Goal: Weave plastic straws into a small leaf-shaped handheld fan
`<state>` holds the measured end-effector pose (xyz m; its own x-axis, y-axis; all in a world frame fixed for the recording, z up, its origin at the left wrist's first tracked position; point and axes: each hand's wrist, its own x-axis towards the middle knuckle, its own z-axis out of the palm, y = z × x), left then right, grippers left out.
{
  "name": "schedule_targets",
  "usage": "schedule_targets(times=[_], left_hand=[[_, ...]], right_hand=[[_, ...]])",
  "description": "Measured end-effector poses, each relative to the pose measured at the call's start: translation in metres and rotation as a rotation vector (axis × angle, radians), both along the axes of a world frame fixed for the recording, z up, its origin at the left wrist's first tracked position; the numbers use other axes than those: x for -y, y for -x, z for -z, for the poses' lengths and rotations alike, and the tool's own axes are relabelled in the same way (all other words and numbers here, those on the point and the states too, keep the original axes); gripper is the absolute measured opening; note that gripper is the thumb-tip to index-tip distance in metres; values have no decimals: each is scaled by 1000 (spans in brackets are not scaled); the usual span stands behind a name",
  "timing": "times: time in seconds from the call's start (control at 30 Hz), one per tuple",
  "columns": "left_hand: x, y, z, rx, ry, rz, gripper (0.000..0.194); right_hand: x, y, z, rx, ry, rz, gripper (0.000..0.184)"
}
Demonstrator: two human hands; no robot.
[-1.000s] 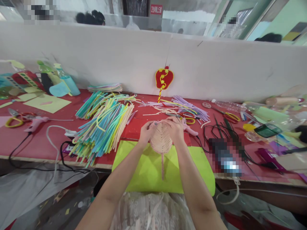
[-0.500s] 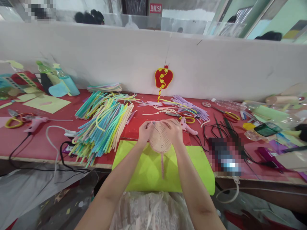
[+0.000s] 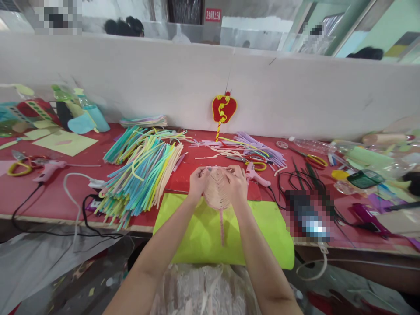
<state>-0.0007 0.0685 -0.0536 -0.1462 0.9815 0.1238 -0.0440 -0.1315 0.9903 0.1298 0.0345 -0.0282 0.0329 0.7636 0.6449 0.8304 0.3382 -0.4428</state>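
A fan-shaped piece of pale peach pipe cleaners, with a pink rim and a twisted pink handle, lies flat before me, its handle toward my body. My left hand is closed on its upper left edge, near a small grey spot. Over the upper right part, my right hand has its fingertips pinched together; whatever is between them is too small to make out. Beneath the handle is a lime-green sheet at the table's front edge.
Bundles of coloured pipe cleaners lie to the left, purple ones behind. A pink glue gun sits right of my right hand, scissors behind it. A red fan ornament stands at the white partition. A phone lies right.
My right hand has shifted slightly left over the fan-shaped piece, and its fingers have drawn from spread into a pinch. My left hand stays at the upper left edge.
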Motion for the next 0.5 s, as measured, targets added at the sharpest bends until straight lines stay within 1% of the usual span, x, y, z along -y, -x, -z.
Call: schedule_targets(times=[0.07, 0.2, 0.33, 0.5], left_hand=[[0, 0, -1, -15, -7, -4, 30], [0, 1, -2, -74, -11, -12, 28], [0, 0, -2, -80, -8, -11, 28], [1, 0, -2, -67, -14, -5, 30]], right_hand=[[-1, -2, 0, 26, -22, 24, 24], [-6, -6, 4, 20, -19, 7, 22], [-10, -6, 7, 3, -11, 11, 19], [-10, -3, 0, -10, -11, 5, 16]])
